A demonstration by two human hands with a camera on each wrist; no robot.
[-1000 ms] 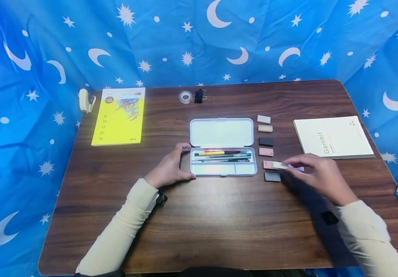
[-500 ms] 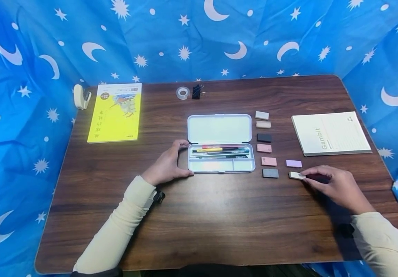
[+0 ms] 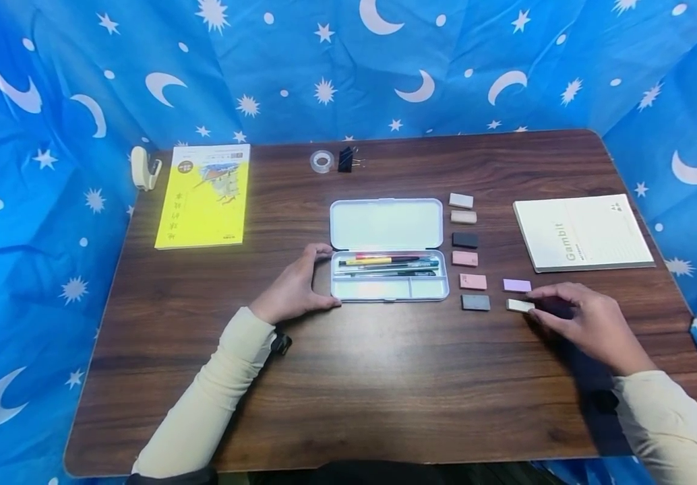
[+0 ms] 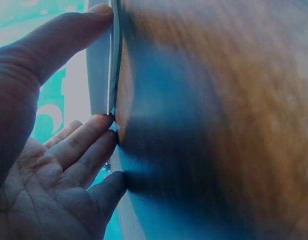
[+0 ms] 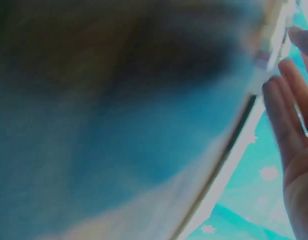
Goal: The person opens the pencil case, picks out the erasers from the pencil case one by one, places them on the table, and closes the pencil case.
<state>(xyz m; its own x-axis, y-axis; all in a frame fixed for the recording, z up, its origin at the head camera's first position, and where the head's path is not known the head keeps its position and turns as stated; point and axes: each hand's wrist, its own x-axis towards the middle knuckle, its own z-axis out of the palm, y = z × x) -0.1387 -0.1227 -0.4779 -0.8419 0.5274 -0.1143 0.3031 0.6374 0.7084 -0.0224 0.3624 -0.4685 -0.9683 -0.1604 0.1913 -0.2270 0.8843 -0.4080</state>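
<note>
An open white pencil case (image 3: 373, 290) with several pens (image 3: 387, 267) in its back compartment lies mid-table. My left hand (image 3: 288, 286) holds its left end, thumb at the near corner and index finger at the hinge corner; the left wrist view shows the thumb and fingertips at its edge. My right hand (image 3: 591, 320) is just right of a small white eraser (image 3: 520, 306), thumb and index finger spread apart around its right end. Behind that eraser lies a purple eraser (image 3: 516, 285). A grey eraser (image 3: 475, 303) and a pink eraser (image 3: 472, 281) lie to their left.
More erasers run back beside the case, among them a black eraser (image 3: 465, 240). A notebook (image 3: 585, 233) lies at right, a yellow book (image 3: 203, 202) at left near a cream stapler-like object (image 3: 144, 168). A tape roll (image 3: 321, 161) and black binder clip (image 3: 346, 160) are behind.
My right hand carried the white eraser from beside the pink one to the right, set it in front of the purple eraser, and let it go. My left hand stayed on the case.
</note>
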